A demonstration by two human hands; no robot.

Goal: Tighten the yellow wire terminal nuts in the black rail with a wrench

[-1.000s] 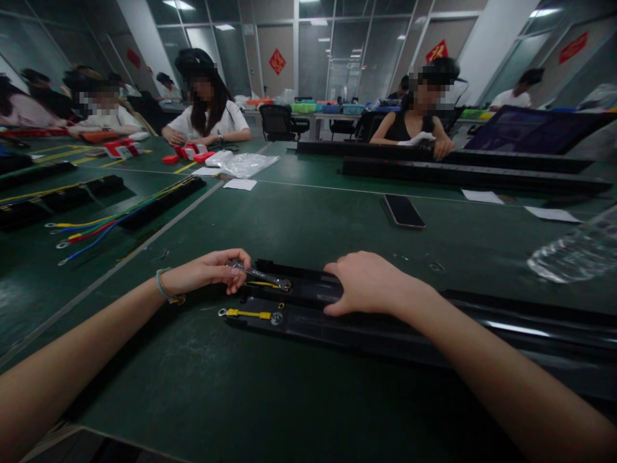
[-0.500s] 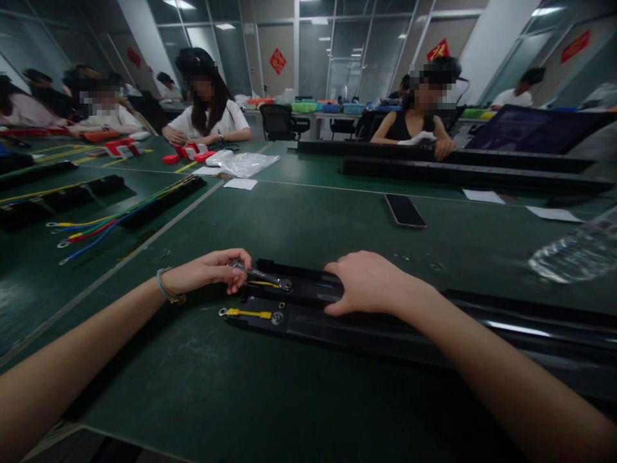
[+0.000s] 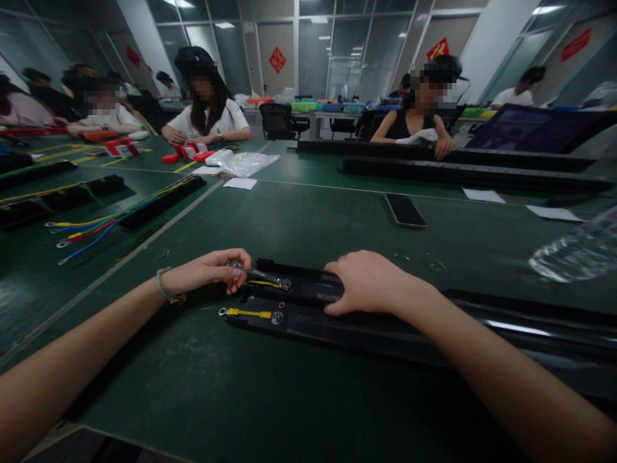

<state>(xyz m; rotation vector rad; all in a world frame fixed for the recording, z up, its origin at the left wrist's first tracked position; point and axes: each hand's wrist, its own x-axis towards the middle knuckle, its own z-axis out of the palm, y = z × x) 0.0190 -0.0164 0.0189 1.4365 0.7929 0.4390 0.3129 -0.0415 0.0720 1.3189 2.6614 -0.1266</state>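
Note:
A long black rail (image 3: 366,328) lies across the green table (image 3: 299,225) in front of me. My left hand (image 3: 207,270) pinches the handle of a small metal wrench (image 3: 263,276), whose head sits on a fastener at the rail's left end. A yellow wire with ring lugs (image 3: 248,314) lies along the rail's near edge, just below the wrench. My right hand (image 3: 371,283) rests palm down on the rail to the right of the wrench, fingers curled over the far side and pressing on it.
A black phone (image 3: 403,210) lies mid-table. A clear plastic bottle (image 3: 573,251) lies at the right. Coloured wires (image 3: 91,228) trail from black rails at the left. More black rails (image 3: 472,173) and paper slips sit farther back. Several people sit at the far tables.

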